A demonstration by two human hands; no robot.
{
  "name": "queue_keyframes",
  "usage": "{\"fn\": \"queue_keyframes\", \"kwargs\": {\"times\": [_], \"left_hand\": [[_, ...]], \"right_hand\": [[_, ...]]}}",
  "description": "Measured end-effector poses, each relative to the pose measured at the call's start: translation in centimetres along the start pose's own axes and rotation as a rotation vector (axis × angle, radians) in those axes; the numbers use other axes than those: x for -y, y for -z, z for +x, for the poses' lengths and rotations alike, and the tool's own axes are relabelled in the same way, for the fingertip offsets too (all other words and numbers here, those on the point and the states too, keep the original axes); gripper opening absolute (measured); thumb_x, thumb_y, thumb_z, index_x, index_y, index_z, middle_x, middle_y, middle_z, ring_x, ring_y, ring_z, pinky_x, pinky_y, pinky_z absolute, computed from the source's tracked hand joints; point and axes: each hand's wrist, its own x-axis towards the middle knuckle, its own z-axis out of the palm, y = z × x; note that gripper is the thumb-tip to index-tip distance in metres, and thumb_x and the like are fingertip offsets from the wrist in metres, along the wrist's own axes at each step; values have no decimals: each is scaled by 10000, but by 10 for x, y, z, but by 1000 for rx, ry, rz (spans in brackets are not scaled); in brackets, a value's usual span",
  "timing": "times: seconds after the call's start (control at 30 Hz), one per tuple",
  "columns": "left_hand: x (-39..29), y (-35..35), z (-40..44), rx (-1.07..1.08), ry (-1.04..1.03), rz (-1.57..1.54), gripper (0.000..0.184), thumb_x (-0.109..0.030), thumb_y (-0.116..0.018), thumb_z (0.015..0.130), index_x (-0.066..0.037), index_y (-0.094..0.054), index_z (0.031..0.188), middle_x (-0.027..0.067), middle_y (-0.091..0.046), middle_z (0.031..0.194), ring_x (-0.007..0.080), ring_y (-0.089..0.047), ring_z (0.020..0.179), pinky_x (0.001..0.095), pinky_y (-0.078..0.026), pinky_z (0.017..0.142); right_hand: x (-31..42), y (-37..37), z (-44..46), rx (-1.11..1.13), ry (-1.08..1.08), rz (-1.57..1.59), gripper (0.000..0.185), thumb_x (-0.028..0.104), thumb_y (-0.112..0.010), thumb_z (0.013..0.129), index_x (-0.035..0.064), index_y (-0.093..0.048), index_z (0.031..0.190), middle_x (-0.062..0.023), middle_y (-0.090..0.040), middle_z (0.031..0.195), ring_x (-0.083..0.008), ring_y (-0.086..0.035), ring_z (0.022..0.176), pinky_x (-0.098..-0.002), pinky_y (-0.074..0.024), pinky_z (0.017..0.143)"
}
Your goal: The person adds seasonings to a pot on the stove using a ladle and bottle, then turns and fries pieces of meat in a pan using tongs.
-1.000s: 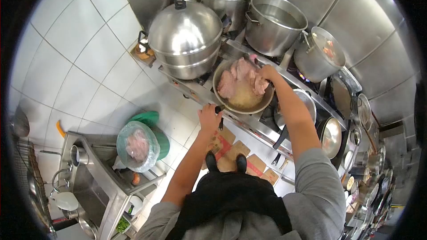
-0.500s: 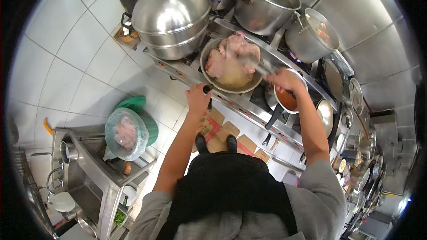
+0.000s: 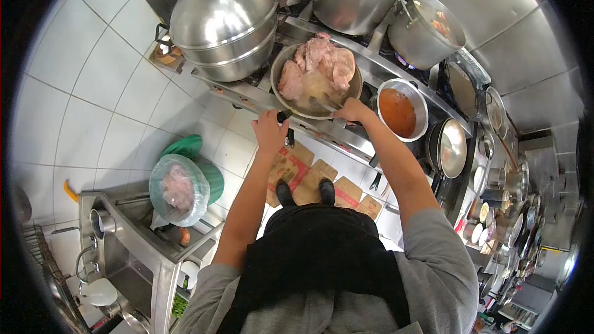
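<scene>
A wide frying pan (image 3: 276, 89) sits on the stove with large pieces of pale pink meat (image 3: 323, 62) and cloudy yellowish liquid in it. My left hand (image 3: 268, 132) is closed at the pan's black handle (image 3: 284, 115), at the near edge of the pan. In my right hand (image 3: 354, 112), fingers closed, is a metal spatula (image 3: 323, 106). Its head dips into the liquid at the near side of the pan, below the meat; its exact shape is partly hidden.
A pot of orange-red sauce (image 3: 398, 113) stands right of the pan. Left is a large domed steamer (image 3: 224, 21); tall pots (image 3: 352, 6) stand behind. A lined green bin (image 3: 213, 182) and a steel sink (image 3: 133, 272) are at left. Flattened cardboard (image 3: 303, 167) covers the floor by my feet.
My right hand has moved left and nearer to me, bringing the spatula from the pan's right side to its near edge. My left hand remains at the handle. The view has shifted slightly.
</scene>
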Motion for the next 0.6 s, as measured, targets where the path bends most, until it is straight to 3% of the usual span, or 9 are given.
{"fn": "queue_keyframes", "kwargs": {"times": [0.13,0.27,0.37,0.47,0.6], "left_hand": [[5,-5,1,-58,-22,26,397,-417,-765,839,-98,-664,1053,79,-667,1012,292,-613,1026,472,-377,845],[6,-4,1,2,6,16,400,-396,-765,839,-98,-661,1084,88,-663,1035,295,-611,1042,475,-376,863],[5,-3,1,-15,-4,-6,398,-388,-768,833,-99,-661,1085,94,-659,1054,298,-610,1045,480,-373,871],[9,-8,3,-34,-16,-4,391,-380,-767,831,-99,-661,1081,97,-657,1061,302,-609,1045,484,-369,877],[8,-5,2,2,-2,-18,389,-380,-764,831,-95,-666,1078,106,-658,1052,309,-607,1047,493,-367,884]], "right_hand": [[10,0,-4,6,-28,-87,565,501,-784,787,-33,-702,621,-140,-667,568,-275,-695,574,-392,-569,672],[10,2,-17,30,-49,-85,555,505,-787,786,-19,-712,617,-135,-681,585,-273,-717,604,-390,-586,699],[-5,-13,-14,21,-18,-170,572,559,-709,844,5,-743,710,-141,-683,610,-315,-722,685,-423,-575,753],[-7,-18,-16,30,-21,-178,563,550,-706,851,16,-739,675,-134,-678,603,-298,-717,665,-423,-575,750],[-21,-24,-21,-35,-13,7,518,464,-787,824,-52,-744,829,-93,-696,656,-204,-703,580,-342,-581,614]]}}
